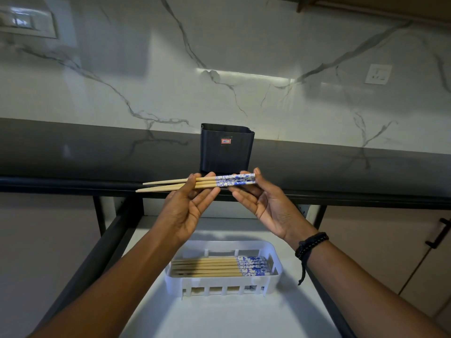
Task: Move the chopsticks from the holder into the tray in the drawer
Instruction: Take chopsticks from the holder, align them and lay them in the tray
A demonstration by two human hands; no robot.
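Note:
Two wooden chopsticks (pixel 207 182) with blue-and-white patterned ends lie level in the air, tips pointing left. My left hand (pixel 188 208) pinches them near the middle. My right hand (pixel 263 203) holds their patterned ends with its fingertips. Just behind them the black square holder (pixel 227 148) stands on the dark counter; no chopsticks rise above its rim. Below, in the open drawer, a white slotted tray (pixel 274 254) holds several more chopsticks (pixel 219 265) laid side by side, patterned ends to the right.
The dark countertop edge (pixel 73 184) runs across just under the held chopsticks. Black drawer rails (pixel 107 242) flank the white drawer floor (pixel 231 315). A cabinet handle (pixel 439 234) is at the right. A marble backsplash carries a wall socket (pixel 378 74).

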